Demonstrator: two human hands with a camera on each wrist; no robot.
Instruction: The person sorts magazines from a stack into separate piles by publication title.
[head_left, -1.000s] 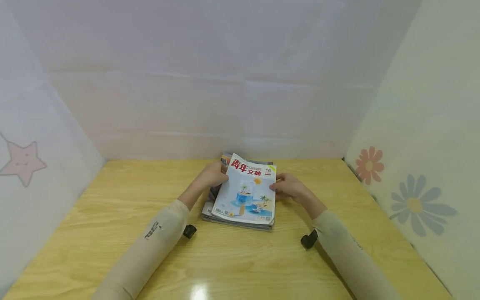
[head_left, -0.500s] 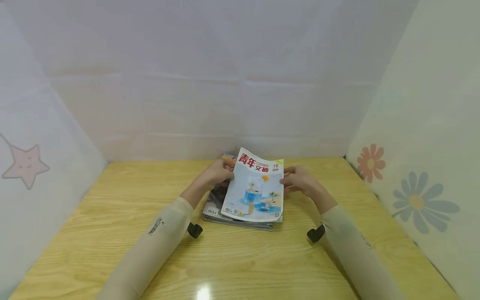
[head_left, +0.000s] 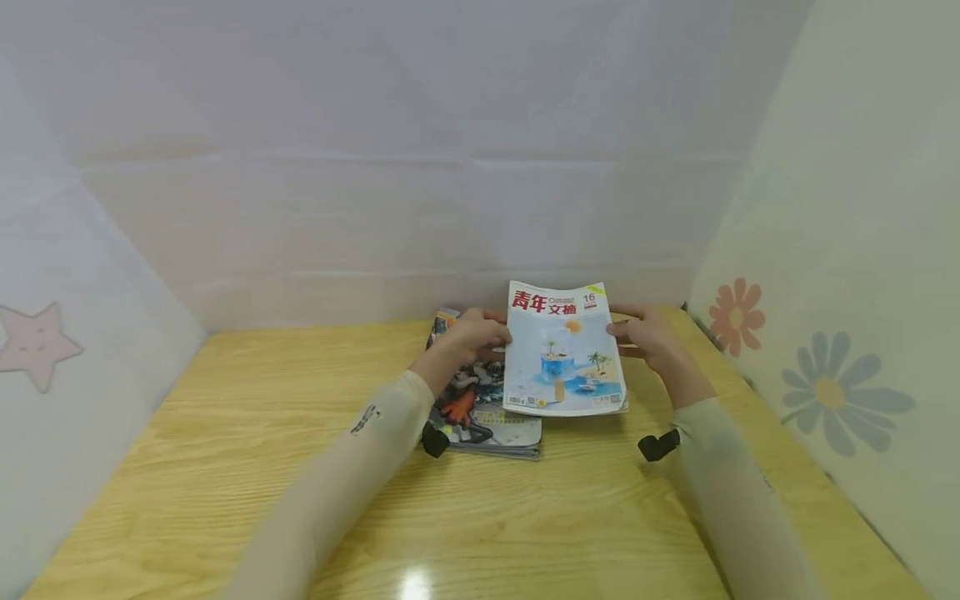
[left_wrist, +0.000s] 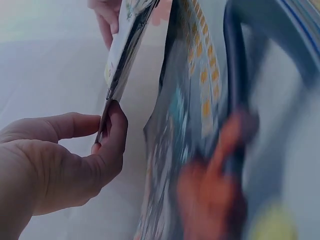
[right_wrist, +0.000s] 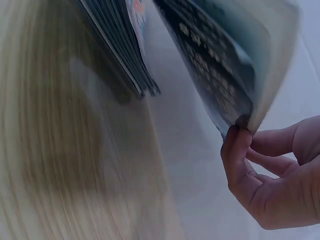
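Observation:
A magazine [head_left: 562, 354] with a pale blue beach cover and red title is held up by both hands, one at each side edge. My left hand [head_left: 478, 333] pinches its left edge; the left wrist view shows thumb and fingers [left_wrist: 116, 130] on either face of the magazine [left_wrist: 120, 60]. At the opposite edge my right hand [head_left: 647, 337] grips it, thumb on the cover, and fingers [right_wrist: 236, 155] curl under it in the right wrist view. Below and to the left lies a stack of magazines [head_left: 487, 433], its top cover dark with an orange-red figure, partly hidden by my left hand and the raised magazine.
The wooden table [head_left: 585, 517] runs back to a pale cloth wall [head_left: 375, 208]. Cloth sides stand at left and right, the right one printed with flowers [head_left: 828, 392]. Black wrist cameras [head_left: 658, 446] hang below both forearms.
Both hands have carried the top magazine up and to the right off the stack. More of the dark cover beneath now shows. The stack has stayed about where it was.

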